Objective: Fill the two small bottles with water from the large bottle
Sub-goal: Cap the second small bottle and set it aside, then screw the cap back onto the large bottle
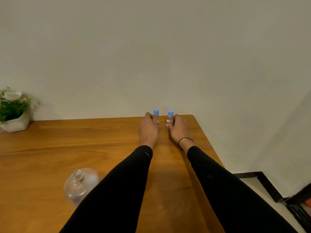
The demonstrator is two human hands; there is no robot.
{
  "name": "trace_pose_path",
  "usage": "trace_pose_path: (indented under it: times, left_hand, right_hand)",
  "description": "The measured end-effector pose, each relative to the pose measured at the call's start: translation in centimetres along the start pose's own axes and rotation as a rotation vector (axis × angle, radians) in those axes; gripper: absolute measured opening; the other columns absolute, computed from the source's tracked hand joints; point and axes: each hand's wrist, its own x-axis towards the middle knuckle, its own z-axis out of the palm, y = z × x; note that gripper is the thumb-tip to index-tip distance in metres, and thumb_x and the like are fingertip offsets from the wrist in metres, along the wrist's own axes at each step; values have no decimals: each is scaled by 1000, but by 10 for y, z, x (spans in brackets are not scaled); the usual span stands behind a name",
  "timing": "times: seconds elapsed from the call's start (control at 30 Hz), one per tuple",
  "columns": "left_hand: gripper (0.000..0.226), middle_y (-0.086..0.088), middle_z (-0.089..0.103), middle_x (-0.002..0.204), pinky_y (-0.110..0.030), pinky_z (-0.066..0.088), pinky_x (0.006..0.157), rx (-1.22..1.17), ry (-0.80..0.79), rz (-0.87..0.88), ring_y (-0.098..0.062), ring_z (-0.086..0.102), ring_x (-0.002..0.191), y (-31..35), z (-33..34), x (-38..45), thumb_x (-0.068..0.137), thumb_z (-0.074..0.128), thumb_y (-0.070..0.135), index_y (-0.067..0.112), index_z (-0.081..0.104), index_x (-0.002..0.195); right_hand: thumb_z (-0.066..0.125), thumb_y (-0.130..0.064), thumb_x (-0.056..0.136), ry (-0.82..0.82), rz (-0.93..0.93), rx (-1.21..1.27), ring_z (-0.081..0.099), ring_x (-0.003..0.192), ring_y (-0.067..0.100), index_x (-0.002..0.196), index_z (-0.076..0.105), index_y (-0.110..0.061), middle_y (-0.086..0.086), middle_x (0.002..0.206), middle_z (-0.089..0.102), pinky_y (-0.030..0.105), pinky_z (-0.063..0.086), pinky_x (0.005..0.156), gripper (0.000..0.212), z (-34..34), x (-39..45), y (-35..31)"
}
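Two small clear bottles with blue caps stand upright near the far edge of the wooden table (pixel 67 148). My left hand (pixel 149 130) grips the left small bottle (pixel 156 115) around its body. My right hand (pixel 178 130) grips the right small bottle (pixel 170 117) the same way. Both arms reach forward in black sleeves. The large clear bottle (pixel 80 184) stands uncapped near the table's front left, beside my left forearm, which hides part of it.
A white pot with a green plant and white flowers (pixel 14 113) sits at the table's far left corner. A plain wall rises right behind the table. The table's right edge drops to the floor, where dark objects (pixel 299 204) lie.
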Motion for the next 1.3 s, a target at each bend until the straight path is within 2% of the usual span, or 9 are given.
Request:
trace_pose_path:
  times: [0.33,0.5,0.6,0.67,0.83,0.97,1.1,1.23,1.3]
  left_hand:
    - [29,-10,73,119,-33,51,83,23,54,-26,-28,70,110,-7,36,40,99,79,23,7,70,122]
    - [43,-12,67,125,-39,59,93,116,9,-90,-29,69,113,-1,31,21,94,86,24,4,65,125]
    - [37,-12,68,129,-41,61,98,109,-12,-159,-29,70,117,12,19,-2,98,81,25,6,65,125]
    - [37,-11,67,132,-37,59,94,60,4,-196,-29,69,120,22,6,-24,101,77,27,8,63,130]
    - [19,3,68,117,-26,50,73,-84,48,-131,-13,66,97,45,-36,-96,105,69,30,26,62,122]
    - [10,12,67,104,-23,53,72,-164,56,-78,-6,65,94,48,-77,-171,102,69,33,35,60,105]
    - [8,18,66,96,-12,46,65,-210,77,-38,0,64,89,34,-122,-239,104,67,31,35,60,101]
    - [7,12,73,101,-29,62,80,-232,48,-46,-6,71,95,6,-166,-276,105,66,30,27,68,111]
    - [12,13,73,98,-22,58,74,-224,64,-45,-2,70,91,-8,-185,-287,104,69,30,23,70,113]
  right_hand:
    - [76,-20,95,84,47,-35,61,97,27,108,65,-6,13,110,64,33,46,77,22,34,59,13]
    - [78,-22,94,76,117,20,58,109,28,135,54,-4,12,126,55,31,42,83,50,26,41,13]
    - [75,-21,96,62,166,101,60,115,30,141,50,-7,13,129,57,38,51,94,53,12,14,3]
    - [73,-20,97,55,169,181,63,110,27,136,53,-12,10,119,64,42,54,96,45,2,-11,-7]
    - [59,-21,103,51,128,377,70,84,23,105,65,-20,3,90,72,41,62,76,6,-26,-95,-41]
    - [47,-19,102,59,123,549,75,77,15,91,71,-16,3,82,77,39,63,73,26,-49,-168,-71]
    - [57,-18,97,-23,9,465,75,79,19,93,69,-19,5,85,76,38,64,72,13,-62,-232,-84]
    - [64,-8,99,-150,-101,322,68,72,2,105,66,-22,-1,88,71,22,56,63,15,-60,-270,-98]
    - [63,-5,98,-169,-118,316,67,71,5,111,65,-20,1,91,68,28,58,65,19,-56,-281,-106]
